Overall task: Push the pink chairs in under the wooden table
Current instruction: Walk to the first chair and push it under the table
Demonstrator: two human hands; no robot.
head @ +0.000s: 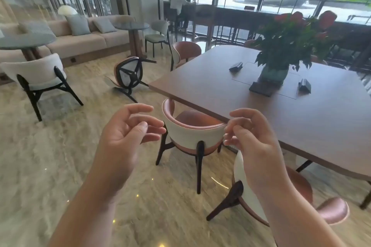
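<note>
A pink chair [193, 133] with a white back and dark legs stands at the near corner of the wooden table [210, 78], its seat partly under the top. My left hand [128, 128] hovers just left of its backrest, fingers loosely curled, holding nothing. My right hand [249, 134] hovers at the backrest's right end, fingers curled and empty. A second pink chair [301, 188] stands lower right, partly hidden by my right arm. A third pink chair [186, 49] sits at the table's far left side. A fourth pink chair [129, 73] lies tipped over on the floor.
A vase of red flowers [281, 62] and small dark holders sit on the table. A white chair [38, 74] stands left by a round glass table [24, 39]. A beige sofa [90, 36] runs behind. A person [178, 6] sits at a far counter.
</note>
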